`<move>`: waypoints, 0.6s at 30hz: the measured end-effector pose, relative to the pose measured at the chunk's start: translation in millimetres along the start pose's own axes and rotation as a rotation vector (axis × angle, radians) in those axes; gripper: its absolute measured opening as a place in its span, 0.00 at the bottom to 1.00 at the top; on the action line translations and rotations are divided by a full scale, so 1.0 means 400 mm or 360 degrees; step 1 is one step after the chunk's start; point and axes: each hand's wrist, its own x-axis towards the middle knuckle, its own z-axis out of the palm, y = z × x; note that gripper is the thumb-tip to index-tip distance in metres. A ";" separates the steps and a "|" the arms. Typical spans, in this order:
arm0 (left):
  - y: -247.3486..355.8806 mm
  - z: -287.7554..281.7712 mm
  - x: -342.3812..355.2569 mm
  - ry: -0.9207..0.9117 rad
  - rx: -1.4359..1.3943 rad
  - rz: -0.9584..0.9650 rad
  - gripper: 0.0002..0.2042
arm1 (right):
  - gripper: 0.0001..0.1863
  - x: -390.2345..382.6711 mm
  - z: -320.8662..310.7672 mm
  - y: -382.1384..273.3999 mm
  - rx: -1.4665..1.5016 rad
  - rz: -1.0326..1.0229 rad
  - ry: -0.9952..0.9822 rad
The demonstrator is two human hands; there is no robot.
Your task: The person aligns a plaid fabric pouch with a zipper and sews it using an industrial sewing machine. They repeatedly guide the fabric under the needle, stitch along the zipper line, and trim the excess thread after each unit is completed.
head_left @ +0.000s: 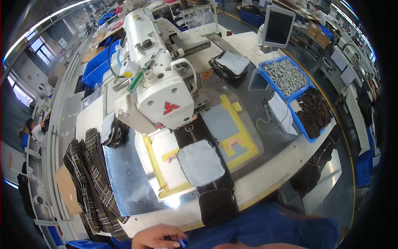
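Observation:
My left hand (159, 236) is at the lower edge, below the table's front edge. Its fingers are curled, with a small blue piece (183, 242) at their tips; its kind does not show. Only a strip of my right hand or forearm (257, 246) enters at the bottom, its fingers mostly cut off. Ahead, a dark fabric strip (222, 183) runs out from under the white sewing machine's head (166, 103). A pale grey rounded patch (201, 162) lies on it. The strip's near end, a dark rounded pad (217, 206), hangs over the table edge.
Yellow tape (244, 153) frames the work plate. Folded plaid cloth (95, 178) lies left. Dark pieces with pale patches (232, 64) are stacked behind. At right stand a blue tray of metal fittings (286, 76), a blue bin of brown pieces (311, 112) and a screen (278, 27).

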 end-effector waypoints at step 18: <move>-0.237 0.083 0.337 0.2301 -0.0273 -0.0102 0.24 | 0.18 -0.022 -0.169 -0.497 -0.0652 -0.1375 0.1145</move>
